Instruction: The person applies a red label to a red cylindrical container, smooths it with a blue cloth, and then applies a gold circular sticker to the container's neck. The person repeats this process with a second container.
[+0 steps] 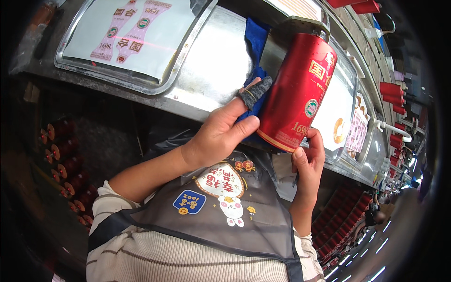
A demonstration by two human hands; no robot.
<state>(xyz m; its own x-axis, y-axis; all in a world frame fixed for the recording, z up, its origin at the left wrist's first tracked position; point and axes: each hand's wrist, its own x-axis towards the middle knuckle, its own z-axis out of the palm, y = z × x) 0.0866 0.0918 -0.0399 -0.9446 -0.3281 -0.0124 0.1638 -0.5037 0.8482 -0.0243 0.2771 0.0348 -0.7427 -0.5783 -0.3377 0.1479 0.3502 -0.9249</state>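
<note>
A glossy red bottle (296,95) with gold and white decoration lies tilted before me, its neck end away from me against a metal holder (306,23). My right hand (308,158) pinches the bottle's near bottom edge between thumb and fingers. At the bottle's left side is my left hand (225,130), thumb and fingers apart, a grey finger cot (255,93) on one finger; whether it touches the bottle is unclear. A blue cloth (255,42) lies beneath and beside the bottle. Pink printed decals (141,28) on a white sheet lie in a metal tray (169,74) at the left.
Right of the bottle, another tray (347,141) holds a white sheet with a gold ring-shaped decal (339,130). More decals (358,128) lie beyond it. Racks of red bottles (341,218) stand low at right, others (67,158) at lower left. A person (375,215) is far off at right.
</note>
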